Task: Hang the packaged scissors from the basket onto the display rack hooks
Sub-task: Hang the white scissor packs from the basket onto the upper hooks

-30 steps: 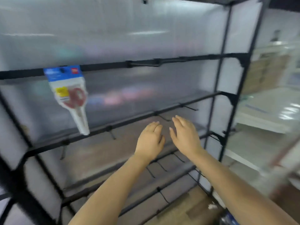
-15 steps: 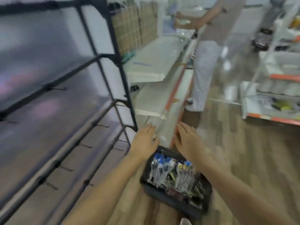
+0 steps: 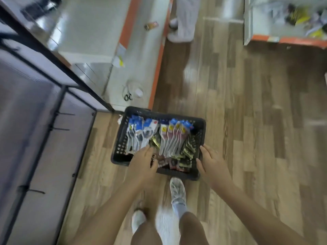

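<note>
A black plastic basket (image 3: 122, 137) stands on the wooden floor, filled with several packaged scissors (image 3: 170, 138) with blue card tops. My left hand (image 3: 143, 163) reaches into the basket's near left part, fingers extended over the packages, holding nothing that I can see. My right hand (image 3: 211, 162) hovers at the basket's near right corner, fingers relaxed and empty. The black display rack (image 3: 53, 121) with short hooks (image 3: 65, 114) stands to the left.
White shelving with an orange edge (image 3: 157, 68) runs behind the basket; loose scissors (image 3: 128, 97) lie on it. Another person's legs (image 3: 184, 20) stand at the top. A second shelf unit (image 3: 283, 39) is at the upper right. My feet (image 3: 177, 191) are near the basket.
My view swung from the rack down to the basket on the floor. Both hands dropped toward the basket; the left one now reaches in among the packages.
</note>
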